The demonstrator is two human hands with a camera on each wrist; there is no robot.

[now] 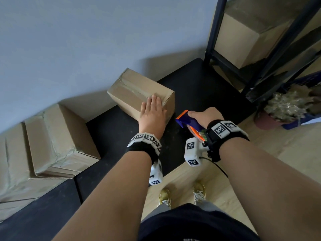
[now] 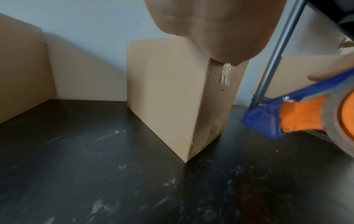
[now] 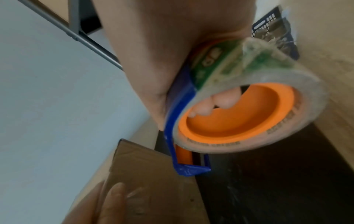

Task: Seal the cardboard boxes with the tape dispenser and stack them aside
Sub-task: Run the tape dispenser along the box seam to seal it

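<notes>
A small cardboard box (image 1: 137, 87) stands on the black table (image 1: 199, 87), a strip of clear tape along its top seam. My left hand (image 1: 152, 112) lies flat on the near end of its top, fingers straight. From the left wrist view the box (image 2: 164, 94) shows its near corner under my palm. My right hand (image 1: 205, 115) grips a blue and orange tape dispenser (image 1: 187, 124) just right of the box, off the cardboard. In the right wrist view my fingers curl through the orange core of the dispenser (image 3: 235, 115), its blue blade end close to the box (image 3: 153, 174).
Larger cardboard boxes (image 1: 57, 136) are piled at the left against the wall. A black metal shelf rack (image 1: 260, 54) with a box inside stands at the back right. A blue basket with crumpled film (image 1: 288, 103) sits on the wooden floor.
</notes>
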